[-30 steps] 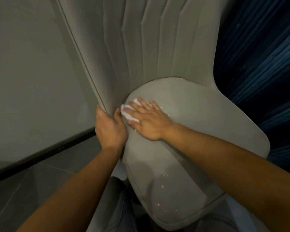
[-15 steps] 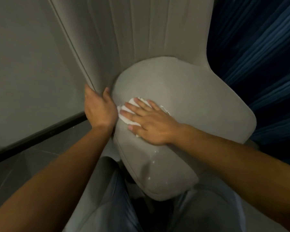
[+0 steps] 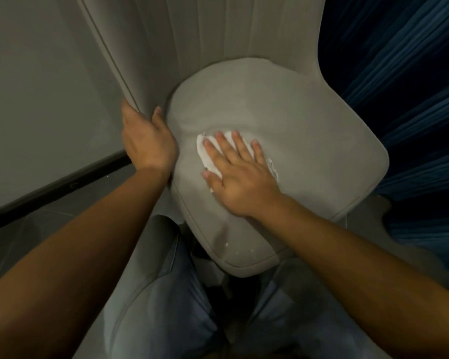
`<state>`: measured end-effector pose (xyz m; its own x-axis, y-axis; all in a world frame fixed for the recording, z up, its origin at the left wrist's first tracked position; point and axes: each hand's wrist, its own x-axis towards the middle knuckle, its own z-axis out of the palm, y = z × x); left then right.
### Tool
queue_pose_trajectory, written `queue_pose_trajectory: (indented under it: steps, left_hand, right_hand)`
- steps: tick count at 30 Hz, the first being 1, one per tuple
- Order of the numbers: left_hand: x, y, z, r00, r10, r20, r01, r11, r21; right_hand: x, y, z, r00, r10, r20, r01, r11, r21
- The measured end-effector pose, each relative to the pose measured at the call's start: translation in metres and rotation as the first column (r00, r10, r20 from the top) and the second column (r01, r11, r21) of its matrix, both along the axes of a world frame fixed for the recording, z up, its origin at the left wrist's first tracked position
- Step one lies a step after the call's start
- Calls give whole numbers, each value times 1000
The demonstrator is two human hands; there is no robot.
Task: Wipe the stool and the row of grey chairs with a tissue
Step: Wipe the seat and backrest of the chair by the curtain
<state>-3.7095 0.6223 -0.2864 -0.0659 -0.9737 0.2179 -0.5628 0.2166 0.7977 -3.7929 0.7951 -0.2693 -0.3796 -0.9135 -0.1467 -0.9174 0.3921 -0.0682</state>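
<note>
A grey upholstered chair (image 3: 309,130) with a ribbed backrest fills the middle of the head view. My right hand (image 3: 237,174) lies flat on its seat cushion, fingers straight, pressing a white tissue (image 3: 205,151) against the fabric. The tissue shows past my fingertips and at the right of my palm. My left hand (image 3: 147,143) grips the left edge of the chair's backrest, thumb on the front side and fingers curled behind the piped edge. A few small white specks sit near the seat's front edge.
A pale wall (image 3: 36,99) with a dark skirting strip (image 3: 55,185) runs along the left. Dark blue curtains (image 3: 405,73) hang to the right of the chair. My legs in blue jeans (image 3: 171,294) stand against the seat's front edge.
My right hand has slid the tissue from the seat's back left corner toward the middle of the cushion. My left hand keeps its grip on the backrest edge.
</note>
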Motion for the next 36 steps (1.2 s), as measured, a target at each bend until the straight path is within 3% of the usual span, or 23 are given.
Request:
queue_pose_trajectory:
  steps: [3,7,9,14,19,22,25,28,30,32,36]
  left_hand:
    - [0,-1,-2,1000,-4,-7,4,1000,-12]
    - [1,-3,-3,1000,-5,13,5,1000,-25]
    - [0,-4,-2,1000,-12,11,12,1000,-20]
    - [0,-1,-3,1000,-17,-11,17,1000,-7]
    - [2,-8,-7,994,-42,-97,52,994,100]
    - [1,-12,-10,989,-38,-143,60,986,158]
    - [0,-13,-13,984,-23,-176,53,984,168]
    - [0,-13,-15,980,-20,-196,50,988,149]
    - [0,-12,-15,978,-37,-204,66,988,141]
    - [1,-11,-17,978,-61,-198,89,986,141]
    - [6,-14,-12,973,-136,-188,163,977,138]
  right_hand:
    - [4,8,1,999,45,5,-45,999,0]
    - [46,68,3,952,302,45,-302,953,-10]
    - [56,86,1,936,348,58,-347,937,-28]
    - [48,66,-4,960,278,28,-276,959,-58]
    - [-10,32,-5,1000,-29,9,29,999,17]
    - [-39,21,-1,991,-116,65,111,991,74]
    - [-13,37,0,998,-57,31,56,998,30]
    - [33,72,-2,976,218,13,-217,975,-55]
    - [43,82,-7,951,307,26,-303,948,-98]
    - [34,72,-11,956,293,10,-291,951,-107]
    - [-8,15,-8,994,84,63,-81,995,-58]
